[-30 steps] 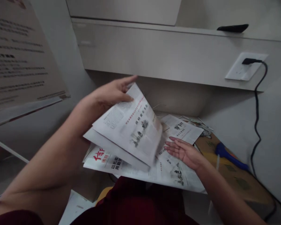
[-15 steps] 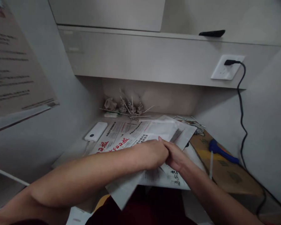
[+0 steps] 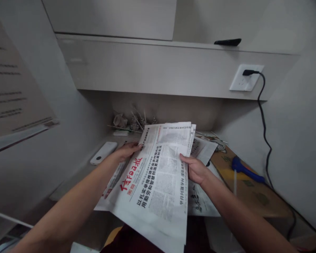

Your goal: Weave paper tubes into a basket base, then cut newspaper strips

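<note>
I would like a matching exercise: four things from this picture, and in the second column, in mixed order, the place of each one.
1. top newspaper
2. white device
3. blue tool
4. black plug

A. on the cardboard box
B. in the wall socket
C. in left hand and right hand
D. left of the newspaper

Pairs: 1-C, 2-D, 3-A, 4-B

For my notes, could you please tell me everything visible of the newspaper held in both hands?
The folded newspaper is whitish, thin-looking paper with black Chinese text and a red masthead. Layered edges show at its far right corner. Skewed, it overlaps other newspapers. The left hand holds its left edge; the right hand its right, thumb on top.
</note>
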